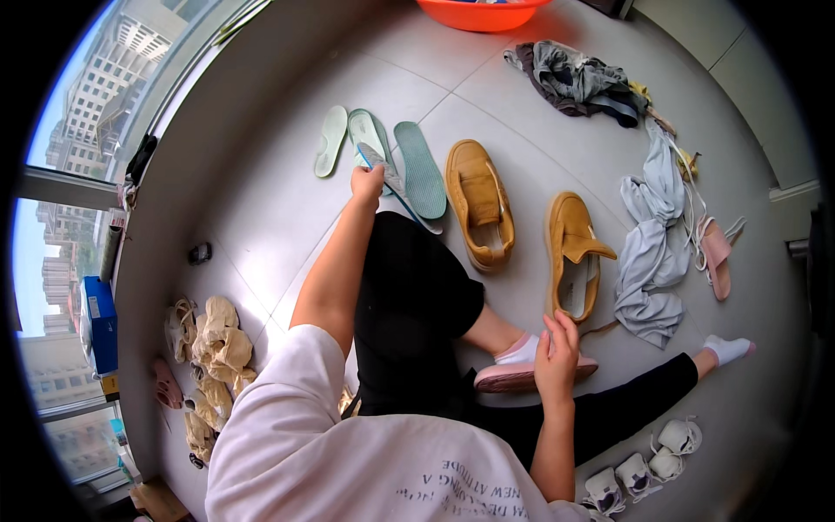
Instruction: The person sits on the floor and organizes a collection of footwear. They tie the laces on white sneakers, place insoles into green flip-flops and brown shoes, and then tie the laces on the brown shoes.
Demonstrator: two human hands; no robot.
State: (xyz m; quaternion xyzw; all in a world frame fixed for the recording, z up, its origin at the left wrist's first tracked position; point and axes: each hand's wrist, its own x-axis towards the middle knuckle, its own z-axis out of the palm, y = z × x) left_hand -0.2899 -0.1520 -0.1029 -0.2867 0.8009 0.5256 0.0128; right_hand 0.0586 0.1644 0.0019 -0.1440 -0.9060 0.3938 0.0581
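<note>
My left hand (368, 184) grips the end of a thin grey insole with a blue edge (396, 184), which slants down to the right past my raised knee. Beside it on the tiles lie a pale green insole (331, 141), some overlapping pale ones (366, 128) and a green-grey insole (421, 171). A tan slip-on shoe (479, 202) stands to their right. My right hand (558, 355), fingers extended, is at the heel of the other tan shoe (574, 261), whose tongue is folded out; whether the fingertips touch it I cannot tell.
An orange basin (484, 16) stands at the far edge. Crumpled dark clothes (577, 81), a light grey cloth (655, 261) and a pink slipper (716, 258) lie right. White shoes (636, 473) are at lower right, beige cloth bundles (222, 339) at left. My legs stretch across the floor.
</note>
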